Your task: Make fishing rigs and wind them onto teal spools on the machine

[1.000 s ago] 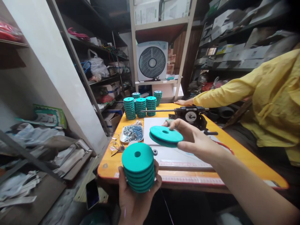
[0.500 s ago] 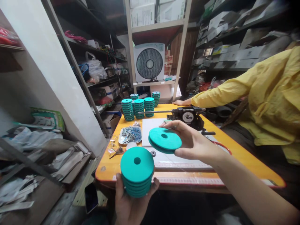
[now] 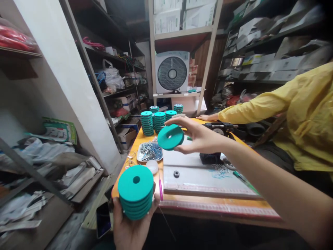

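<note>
My left hand (image 3: 130, 227) grips a short stack of teal spools (image 3: 135, 192) from below, held in front of the orange table's near left corner. My right hand (image 3: 199, 137) reaches forward and pinches a single teal spool (image 3: 170, 136) by its rim, tilted, above the table's far half. Beyond it stand several stacks of teal spools (image 3: 156, 119) at the far left of the table. A black winding machine (image 3: 217, 130) with a thin rod sits partly hidden behind my right hand.
A white board (image 3: 208, 175) lies on the orange table (image 3: 218, 206), with a small black ring (image 3: 176, 173), a tray of small parts (image 3: 149, 151), and a white lump (image 3: 152, 166). A person in a yellow sleeve (image 3: 260, 104) sits at right. A phone (image 3: 103, 218) lies low left. Shelves surround.
My right hand has carried the single spool forward and up, toward the far stacks and the machine's rod. My left hand with its stack has shifted slightly left and down.
</note>
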A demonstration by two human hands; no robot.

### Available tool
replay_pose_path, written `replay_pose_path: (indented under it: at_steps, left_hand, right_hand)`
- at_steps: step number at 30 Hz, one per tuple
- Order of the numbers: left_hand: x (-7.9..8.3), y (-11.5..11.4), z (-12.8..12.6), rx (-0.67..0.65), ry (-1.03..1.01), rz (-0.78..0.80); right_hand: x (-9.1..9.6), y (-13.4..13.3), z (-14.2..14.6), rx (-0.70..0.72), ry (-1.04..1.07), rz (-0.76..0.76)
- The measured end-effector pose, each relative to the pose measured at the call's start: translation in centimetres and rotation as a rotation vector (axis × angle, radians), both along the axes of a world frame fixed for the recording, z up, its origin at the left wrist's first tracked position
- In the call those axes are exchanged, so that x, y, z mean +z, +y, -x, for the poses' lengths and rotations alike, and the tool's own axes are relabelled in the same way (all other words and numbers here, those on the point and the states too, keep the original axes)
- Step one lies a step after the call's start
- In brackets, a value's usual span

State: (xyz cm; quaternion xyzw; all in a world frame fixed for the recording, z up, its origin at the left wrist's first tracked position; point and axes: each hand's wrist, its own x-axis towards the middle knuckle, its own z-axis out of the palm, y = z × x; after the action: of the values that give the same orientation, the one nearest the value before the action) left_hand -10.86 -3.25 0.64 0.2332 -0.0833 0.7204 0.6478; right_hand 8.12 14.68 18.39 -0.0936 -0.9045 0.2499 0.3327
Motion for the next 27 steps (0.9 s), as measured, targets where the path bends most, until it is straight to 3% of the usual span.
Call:
replay_pose_path:
  at_steps: [7,12,16,20,27]
  left_hand:
    - [-0.5,-0.2,1.2,0.041,-0.016,-0.006]
    - [-0.5,0.0,1.7,0.041,-0.029,-0.053]
    - [-0.7,0.2,1.8,0.044,-0.038,-0.046]
    - [-0.8,0.4,1.9,0.046,-0.037,-0.003]
    - [-0.1,1.3,2.3,0.028,-0.042,-0.029]
  right_hand:
    - [1.4,2.6,4.1,-0.142,-0.061,-0.301]
    - [1.1,4.6,6.8,-0.286,-0.004,-0.306]
    - [0.9,5.8,8.4,-0.318,0.037,-0.296]
    - [0.6,6.0,9.3,-0.293,-0.022,-0.289]
    - [-1.1,7.3,8.9,-0.251,-0.13,-0.402]
